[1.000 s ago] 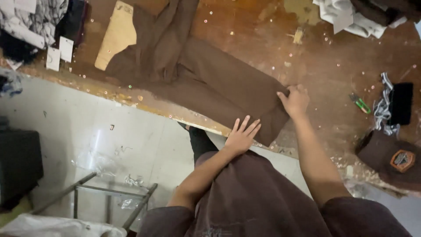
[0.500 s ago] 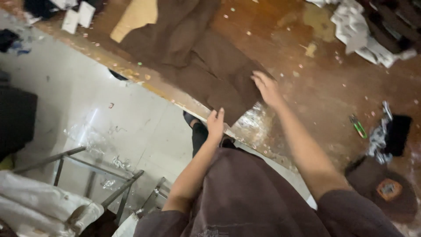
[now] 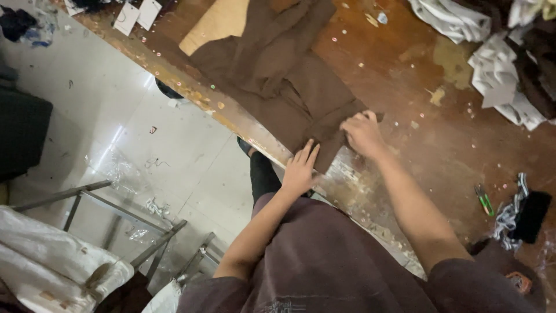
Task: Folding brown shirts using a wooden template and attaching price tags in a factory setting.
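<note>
From the head view, your left hand (image 3: 301, 167) lies flat with fingers spread on the near corner of the brown garment (image 3: 278, 87) at the edge of the wooden table (image 3: 405, 75), while your right hand (image 3: 363, 132) curls onto a fold at its right edge; whether it pinches the cloth is hidden. The garment's far end and the pale cloths (image 3: 492, 58) are cut off at the top. Compared with half a second ago, both hands sit closer together, the right drawn in toward the garment's corner.
</note>
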